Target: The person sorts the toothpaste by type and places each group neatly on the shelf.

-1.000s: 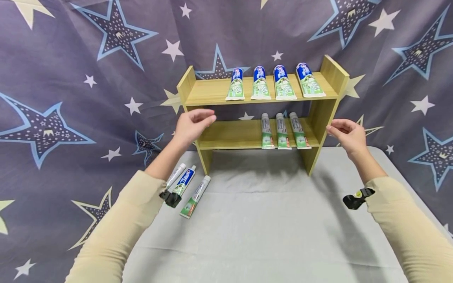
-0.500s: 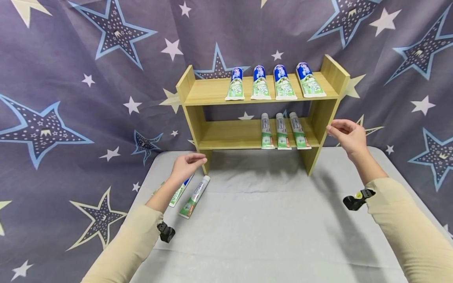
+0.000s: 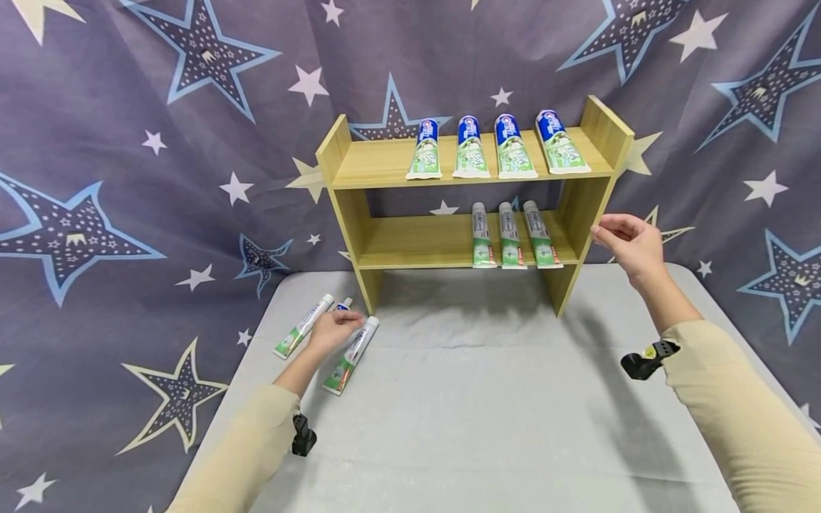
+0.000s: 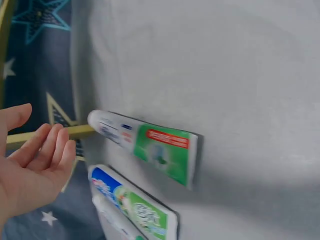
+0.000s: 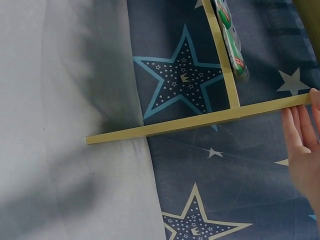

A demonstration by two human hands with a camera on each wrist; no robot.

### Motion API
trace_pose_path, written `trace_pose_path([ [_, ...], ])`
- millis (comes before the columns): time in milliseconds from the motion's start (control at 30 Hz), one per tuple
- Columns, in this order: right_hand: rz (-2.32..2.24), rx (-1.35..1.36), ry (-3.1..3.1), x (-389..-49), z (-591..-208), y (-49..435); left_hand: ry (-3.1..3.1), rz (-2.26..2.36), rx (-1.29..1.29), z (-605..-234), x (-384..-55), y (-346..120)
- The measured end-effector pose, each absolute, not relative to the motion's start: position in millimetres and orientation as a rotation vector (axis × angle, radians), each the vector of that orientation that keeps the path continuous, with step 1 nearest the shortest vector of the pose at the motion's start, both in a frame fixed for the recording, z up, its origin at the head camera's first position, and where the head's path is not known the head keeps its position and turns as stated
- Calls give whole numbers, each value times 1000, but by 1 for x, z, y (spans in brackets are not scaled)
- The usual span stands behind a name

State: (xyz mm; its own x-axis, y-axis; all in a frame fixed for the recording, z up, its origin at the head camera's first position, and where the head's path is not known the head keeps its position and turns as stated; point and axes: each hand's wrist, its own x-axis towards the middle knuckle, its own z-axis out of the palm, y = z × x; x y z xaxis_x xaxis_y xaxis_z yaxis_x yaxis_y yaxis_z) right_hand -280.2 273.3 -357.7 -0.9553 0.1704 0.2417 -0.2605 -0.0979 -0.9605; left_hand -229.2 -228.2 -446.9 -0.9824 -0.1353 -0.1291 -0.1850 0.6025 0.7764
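My left hand [image 3: 333, 330] is over the toothpaste tubes on the left of the table, fingers loosely bent. In the left wrist view its thumb stands apart from the fingers with nothing between. Beside it lie a silver-green toothpaste tube [image 3: 351, 358] on the right and another silver-green tube [image 3: 304, 328] on the left. Between these, a blue-green toothpaste tube [image 4: 132, 200] is mostly hidden by the hand in the head view. My right hand [image 3: 631, 246] pinches the front edge of the right side panel of a wooden shelf [image 3: 413, 242], thumb and fingers on opposite faces.
Several blue-green tubes [image 3: 471, 149] lie on the shelf's upper board, caps to the back. Three silver-green tubes [image 3: 511, 239] lie on the right of its lower board. The shelf stands on a grey-covered table [image 3: 487, 420] before a star-print curtain [image 3: 160, 228].
My left hand has come down from in front of the shelf's left side to the tubes on the table. My right hand has stayed on the side panel.
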Motion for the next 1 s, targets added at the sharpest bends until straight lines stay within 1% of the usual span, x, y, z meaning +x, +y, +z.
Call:
trace_pose_path([
  [367, 2103, 108, -1902, -283, -359, 274, 2833, 1075, -288, -475, -234, -237],
  [667, 2061, 90, -1956, -283, -358, 274, 2846, 1119, -298, -486, -234, -239],
  [900, 2070, 91, -1951, -283, -359, 274, 2821, 1170, -357, -491, -235, -238],
  [1000, 2074, 92, -1943, -282, -359, 275, 2849, 1123, -353, -492, -236, -236],
])
